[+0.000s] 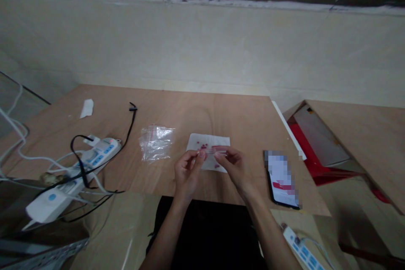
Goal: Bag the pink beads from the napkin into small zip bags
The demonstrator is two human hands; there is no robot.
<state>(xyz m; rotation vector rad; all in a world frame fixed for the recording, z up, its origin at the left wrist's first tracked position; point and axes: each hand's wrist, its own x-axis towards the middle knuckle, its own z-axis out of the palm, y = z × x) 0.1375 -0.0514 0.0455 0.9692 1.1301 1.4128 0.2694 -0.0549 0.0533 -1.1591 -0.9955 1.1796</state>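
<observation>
Between my two hands, a small clear plastic zip bag [212, 151] is stretched sideways at its edge. My left hand [189, 171] pinches one end with thumb and fingers closed. The other end is held in my right hand [233, 166], whose thumb presses against the fingers. Just below them lies a white sheet of paper [223, 140] with several tiny dark red pieces [203, 146] scattered on it. To the left rests a pile of clear plastic zip bags [156, 141]. Whether the held bag has anything inside cannot be made out.
A phone [283, 179] with a lit screen lies at the right of the wooden table [172, 105]. At the left, a white power strip [74, 183] sits among tangled cables. A white scrap [87, 108] lies at the back left, and a red box [308, 156] stands beyond the right edge.
</observation>
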